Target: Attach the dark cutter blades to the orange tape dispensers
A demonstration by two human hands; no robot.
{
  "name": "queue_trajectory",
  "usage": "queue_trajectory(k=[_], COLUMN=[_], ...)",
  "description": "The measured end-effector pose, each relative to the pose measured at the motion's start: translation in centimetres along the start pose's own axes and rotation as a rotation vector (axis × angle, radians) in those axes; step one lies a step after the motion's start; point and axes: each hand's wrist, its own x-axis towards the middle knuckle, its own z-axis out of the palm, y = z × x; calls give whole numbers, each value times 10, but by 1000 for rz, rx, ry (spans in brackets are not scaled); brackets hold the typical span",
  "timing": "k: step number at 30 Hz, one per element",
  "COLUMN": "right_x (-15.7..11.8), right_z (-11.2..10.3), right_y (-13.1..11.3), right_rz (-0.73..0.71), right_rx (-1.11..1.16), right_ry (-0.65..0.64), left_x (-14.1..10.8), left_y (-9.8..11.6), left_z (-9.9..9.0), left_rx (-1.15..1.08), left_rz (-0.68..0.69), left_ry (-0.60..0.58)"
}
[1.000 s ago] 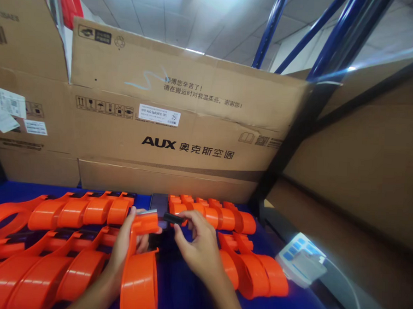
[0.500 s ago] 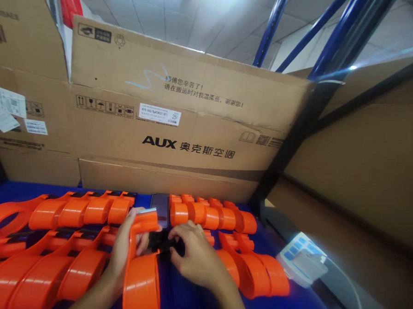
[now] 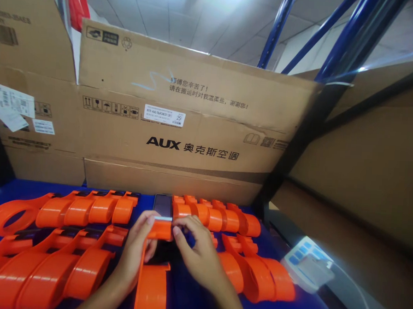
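Note:
An orange hand-held tape dispenser (image 3: 153,285) with a pale serrated strip along its top edge is held upright in my left hand (image 3: 137,243). My left fingers and thumb close round its upper end, and its wide loop hangs below. My right hand (image 3: 196,251) is at the right end of that upper part, its thumb and curled forefinger slightly apart. No object shows between them, and whether the fingertips touch the dispenser I cannot tell. Some black pieces (image 3: 170,250) lie below and between both hands, partly hidden.
Rows of orange dispensers (image 3: 53,211) lie on the blue surface (image 3: 191,306) to the left, several with black parts. More dispensers (image 3: 247,226) sit to the right. A dark phone-like slab (image 3: 163,204) lies behind my hands. A white corded device (image 3: 308,263) stands right; a cardboard box (image 3: 194,126) rises behind.
My right hand has moved up from the black pieces to the dispenser's serrated end. My left hand and the dispenser have shifted slightly right and down in view.

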Motion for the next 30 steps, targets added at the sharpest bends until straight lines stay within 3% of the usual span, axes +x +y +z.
queue_trajectory(k=[6, 12, 18, 26, 30], right_x=[-2, -2, -1, 1, 1], right_z=[14, 19, 17, 20, 21], right_y=[-2, 2, 4, 12, 14], right_rz=[91, 183, 213, 218, 229], right_rx=[297, 453, 548, 554, 578], right_ry=[-4, 102, 150, 188, 219], left_x=[-11, -15, -15, -2, 0], left_y=[2, 0, -3, 16, 14], left_z=[7, 8, 5, 13, 11], left_rx=[122, 149, 135, 56, 35], left_rz=[48, 71, 29, 37, 37], left_ry=[-111, -144, -98, -10, 35])
